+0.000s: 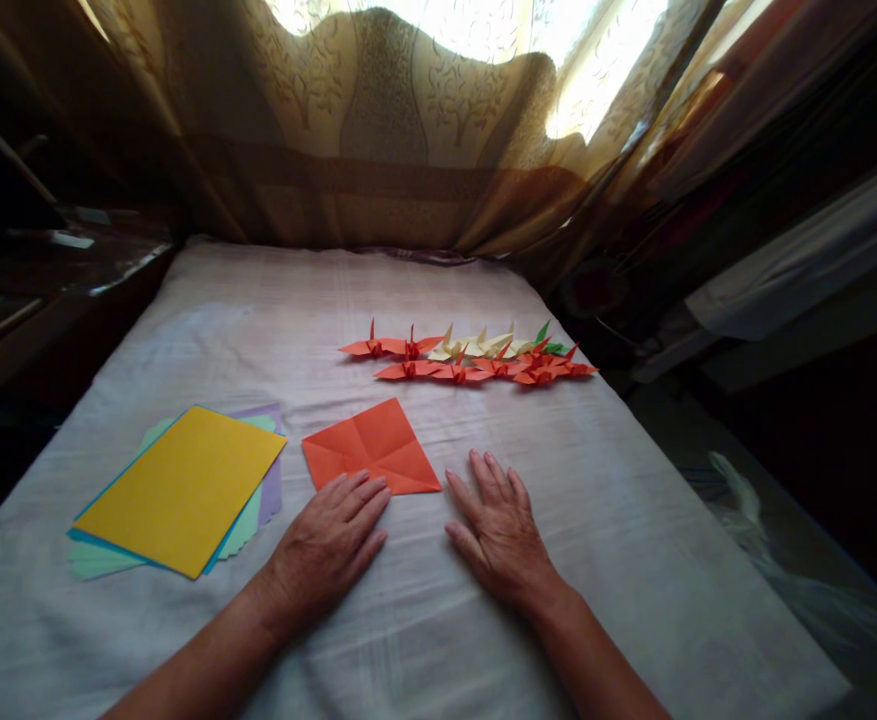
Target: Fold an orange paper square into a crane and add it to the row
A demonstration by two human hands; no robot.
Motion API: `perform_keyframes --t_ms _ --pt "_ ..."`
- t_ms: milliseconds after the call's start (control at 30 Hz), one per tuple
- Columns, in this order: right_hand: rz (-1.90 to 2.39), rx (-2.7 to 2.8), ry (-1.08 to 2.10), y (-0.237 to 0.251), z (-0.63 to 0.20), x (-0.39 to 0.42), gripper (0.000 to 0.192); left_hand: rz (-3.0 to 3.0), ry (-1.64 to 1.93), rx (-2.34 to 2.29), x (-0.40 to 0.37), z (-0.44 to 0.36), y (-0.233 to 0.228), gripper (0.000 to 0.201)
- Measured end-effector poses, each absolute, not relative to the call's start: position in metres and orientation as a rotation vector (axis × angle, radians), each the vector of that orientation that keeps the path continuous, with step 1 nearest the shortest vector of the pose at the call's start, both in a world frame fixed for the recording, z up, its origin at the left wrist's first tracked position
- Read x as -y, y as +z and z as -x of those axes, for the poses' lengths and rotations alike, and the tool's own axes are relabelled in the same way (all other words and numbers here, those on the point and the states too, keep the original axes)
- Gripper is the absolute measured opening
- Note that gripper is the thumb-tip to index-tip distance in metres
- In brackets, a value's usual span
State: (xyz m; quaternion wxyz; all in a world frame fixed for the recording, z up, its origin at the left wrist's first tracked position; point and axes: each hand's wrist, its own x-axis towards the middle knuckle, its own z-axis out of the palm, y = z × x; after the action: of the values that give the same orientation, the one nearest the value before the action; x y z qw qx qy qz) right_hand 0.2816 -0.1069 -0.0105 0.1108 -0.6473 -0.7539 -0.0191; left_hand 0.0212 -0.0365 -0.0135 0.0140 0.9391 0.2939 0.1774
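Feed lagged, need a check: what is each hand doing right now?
Left hand: open, flat, fingertips on the orange square sheet, gripping nothing.
Right hand: open, flat on the white cloth, holding nothing.

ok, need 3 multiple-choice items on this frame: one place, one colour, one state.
1. Where is the paper stack relative to the orange sheet?
A. to its left
B. to its right
C. on top of it

2. What colour is the stack's top sheet?
A. green
B. yellow
C. purple

3. How is the left hand placed?
A. fist around a crane
B. lifted, holding paper
C. flat, fingertips on the orange sheet's near edge

Key: 1 A, the stack lies left of the sheet on the cloth. 2 B, yellow covers the stack. 3 C, palm down, fingers spread; the right hand lies flat beside it.
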Motion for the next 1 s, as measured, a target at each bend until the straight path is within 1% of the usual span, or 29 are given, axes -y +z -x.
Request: perform_keyframes --t_ms 167,300,433,533,633,800,867,1000 --pt "1.764 2.237 -0.028 -0.007 -0.267 0.107 0.052 -2.925 0.556 -0.909 0.036 -0.022 -0.013 0.04" --pt "1.791 2.283 0.046 -0.005 -0.258 0.104 0.053 -2.951 0.545 -0.924 0.036 -0.023 -0.012 0.041" --pt "1.818 2.281 0.062 -0.005 -0.256 0.102 0.055 -2.933 0.562 -0.97 0.036 -0.023 -0.014 0.04" --pt "1.803 2.246 0.06 -0.005 -0.256 0.1 0.053 -2.894 0.578 -0.977 0.036 -0.023 -0.017 0.04" --pt "1.797 2.103 0.048 -0.004 -0.256 0.094 0.042 -2.868 0.581 -0.981 0.036 -0.022 -0.019 0.04" --pt "1.885 1.871 0.147 -0.003 -0.253 0.076 0.008 -2.891 0.577 -0.967 0.035 -0.021 -0.019 0.041" --pt "1.907 1.843 0.195 -0.004 -0.251 0.071 0.003 -2.906 0.571 -0.965 0.035 -0.021 -0.019 0.042" --pt "1.942 1.846 0.225 -0.007 -0.247 0.067 0.004 -2.944 0.545 -0.976 0.036 -0.021 -0.019 0.042"
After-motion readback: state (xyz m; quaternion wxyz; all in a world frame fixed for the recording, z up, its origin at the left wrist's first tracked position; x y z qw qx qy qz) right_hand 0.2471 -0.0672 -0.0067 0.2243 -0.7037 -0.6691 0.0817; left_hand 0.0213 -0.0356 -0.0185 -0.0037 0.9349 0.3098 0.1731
